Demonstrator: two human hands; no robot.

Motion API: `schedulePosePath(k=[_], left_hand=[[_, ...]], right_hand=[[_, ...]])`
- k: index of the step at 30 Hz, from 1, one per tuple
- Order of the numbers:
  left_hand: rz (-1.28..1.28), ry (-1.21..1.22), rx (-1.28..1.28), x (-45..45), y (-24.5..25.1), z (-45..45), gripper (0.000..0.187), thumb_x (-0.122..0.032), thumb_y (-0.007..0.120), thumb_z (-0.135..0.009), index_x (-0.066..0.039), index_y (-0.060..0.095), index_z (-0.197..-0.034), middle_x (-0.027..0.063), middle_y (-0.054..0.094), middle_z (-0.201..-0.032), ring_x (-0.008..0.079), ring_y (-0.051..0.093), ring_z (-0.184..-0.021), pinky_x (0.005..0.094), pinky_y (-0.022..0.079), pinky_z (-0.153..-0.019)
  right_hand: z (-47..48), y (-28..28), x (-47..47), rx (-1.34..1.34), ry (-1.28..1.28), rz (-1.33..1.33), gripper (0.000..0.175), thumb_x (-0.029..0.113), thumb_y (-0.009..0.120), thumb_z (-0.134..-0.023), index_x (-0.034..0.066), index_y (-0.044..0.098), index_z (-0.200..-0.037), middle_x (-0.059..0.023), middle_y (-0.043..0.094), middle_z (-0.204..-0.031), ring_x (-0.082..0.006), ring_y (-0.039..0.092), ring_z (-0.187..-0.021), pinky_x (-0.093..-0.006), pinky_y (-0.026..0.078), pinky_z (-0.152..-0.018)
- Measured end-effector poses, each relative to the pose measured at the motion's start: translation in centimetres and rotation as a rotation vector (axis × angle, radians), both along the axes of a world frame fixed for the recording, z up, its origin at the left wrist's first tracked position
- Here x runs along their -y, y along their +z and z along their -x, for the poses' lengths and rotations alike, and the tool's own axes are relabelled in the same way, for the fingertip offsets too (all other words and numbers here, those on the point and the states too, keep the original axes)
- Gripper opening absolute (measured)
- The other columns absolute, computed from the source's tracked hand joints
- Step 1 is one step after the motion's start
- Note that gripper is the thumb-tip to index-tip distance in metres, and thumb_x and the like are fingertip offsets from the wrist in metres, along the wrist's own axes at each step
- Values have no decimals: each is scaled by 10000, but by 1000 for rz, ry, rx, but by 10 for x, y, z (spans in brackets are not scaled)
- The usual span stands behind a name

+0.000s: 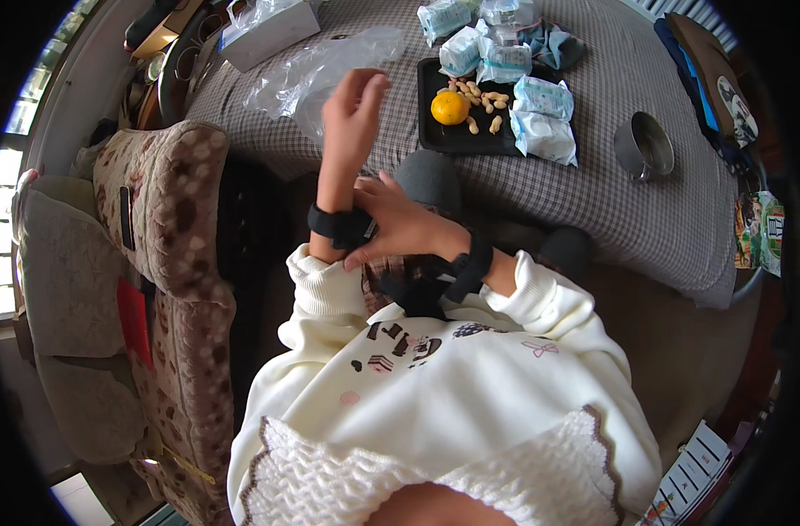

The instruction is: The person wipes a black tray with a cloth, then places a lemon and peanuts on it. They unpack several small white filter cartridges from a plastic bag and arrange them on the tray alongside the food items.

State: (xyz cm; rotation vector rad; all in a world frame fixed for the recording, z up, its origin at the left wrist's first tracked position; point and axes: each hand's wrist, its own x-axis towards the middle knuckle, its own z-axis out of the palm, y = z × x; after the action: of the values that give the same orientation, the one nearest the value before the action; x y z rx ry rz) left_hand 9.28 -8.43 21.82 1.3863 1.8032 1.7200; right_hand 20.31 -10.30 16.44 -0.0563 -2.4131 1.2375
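My left hand [355,108] is raised at the near edge of the cloth-covered table, its fingers loosely bent and nothing visible in it. Around its wrist is a black strap [331,222] with a dark block-shaped unit [355,229]. My right hand [406,220] reaches across and grips this unit and strap, thumb below and fingers over the far side. A second black strap [473,268] circles my right wrist. Both white sweatshirt sleeves [324,283] are pushed up. Beyond my hands, a black tray [433,138] carries an orange citrus fruit [449,108] and peanuts in shells [494,100].
Several white-and-blue plastic packs [543,98] lie on and behind the tray. A metal pot [644,146] stands right on the checked tablecloth [604,171]. Clear plastic [328,72] and a box [268,39] are at left. A sofa [183,217] holding a phone [126,218] flanks me.
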Motion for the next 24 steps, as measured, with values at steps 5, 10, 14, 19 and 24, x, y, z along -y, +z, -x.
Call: schedulePosePath(k=[5,10,14,19,24], left_hand=[[80,-228,-212,-12,-21,-1,151,-147,523,-773,-23,560,-852,122,552,-799,206,558,-681,278,438,-613],[97,-165,-327,-23,-43,-2,126,-124,487,-766,-34,557,-820,127,547,-809,286,548,-687,342,441,-606],[163,-8,-500,-27,-55,-2,113,-101,458,-753,-69,560,-788,115,546,-804,314,537,-702,372,438,-602],[248,172,-664,-36,-62,4,123,-120,452,-739,-87,560,-787,83,552,-819,274,547,-754,388,420,-640],[361,197,-872,-48,-68,7,134,-124,449,-747,-105,562,-817,67,546,-844,271,554,-761,375,437,-656]], right_hand=[[8,-1,-5,-43,-100,-52,497,473,648,-544,114,577,-880,-54,571,-917,-238,415,-1046,-559,153,-915],[6,-27,-12,-208,-316,-176,412,334,629,-550,53,560,-842,-86,546,-948,-242,458,-988,-458,199,-925],[-2,-37,-16,-350,-536,-329,393,382,606,-584,42,546,-774,-81,528,-767,-225,485,-820,-454,214,-922],[-4,-30,-14,-353,-656,-276,362,347,628,-646,28,505,-764,-81,475,-779,-241,451,-806,-417,272,-850],[4,-24,-17,-405,-809,-199,463,440,592,-670,42,471,-873,-73,457,-873,-242,421,-874,-406,252,-810]])
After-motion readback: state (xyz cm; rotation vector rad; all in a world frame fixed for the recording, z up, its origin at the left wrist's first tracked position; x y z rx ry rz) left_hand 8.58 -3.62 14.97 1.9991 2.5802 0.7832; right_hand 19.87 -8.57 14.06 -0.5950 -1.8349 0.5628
